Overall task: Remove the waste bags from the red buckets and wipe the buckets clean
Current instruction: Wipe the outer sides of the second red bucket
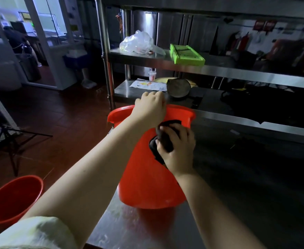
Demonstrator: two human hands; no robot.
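**Cloth on the bucket wall, other hand at the rim**

A red bucket (147, 180) sits on the steel worktop (147, 229), near its left edge. It is tipped so that its mouth faces away from the camera and its outer wall is turned toward the viewer. The left grip (149, 107) reaches across from the lower left and lies over the bucket's far rim, with its fingers curled down over the edge to hold it. The right grip (177, 151) is closed around a bunched dark cloth (164, 141) and presses it against the upper part of the outer wall, just below the rim. A pale rolled sleeve (36, 232) covers the left upper arm.

A second red bucket (12, 198) stands upright on the reddish tiled floor (66, 123) at the lower left, well apart from the first, with its open mouth toward the camera.

Behind the worktop stands a steel shelf rack (219, 71). Its upper shelf carries a crumpled clear plastic bag (138, 43) and, beside that, a bright green tray (186, 54). On the shelf below lie a printed paper packet (148, 85) and a dark round object (178, 87) — too dim to identify. A black tripod (12, 141) stands on the floor at the left.
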